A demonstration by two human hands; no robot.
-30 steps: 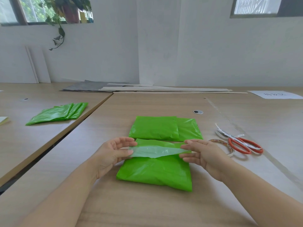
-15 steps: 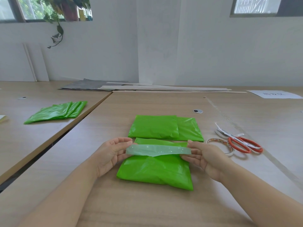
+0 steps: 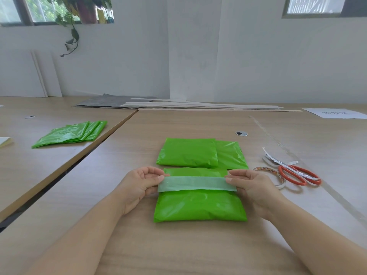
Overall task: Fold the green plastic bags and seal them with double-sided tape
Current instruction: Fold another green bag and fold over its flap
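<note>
Tape strip [image 3: 196, 183] stretched flat betw. my two hands — left hand [image 3: 139, 185] pinches its L end, right hand [image 3: 256, 187] its R end, fingers [image 3: 232, 180] curled on it. It spans the upper part of the green bag [image 3: 200, 205], which lies on the bench [image 3: 178, 245] right betw. my fingers; touching or not, can't tell. Just beyond them: folded bags [image 3: 188, 152], overlapping. Tape roll [image 3: 270, 173] & scissors [image 3: 296, 174] just past my right hand — bag stack [image 3: 69, 133] well off beyond my left.
</note>
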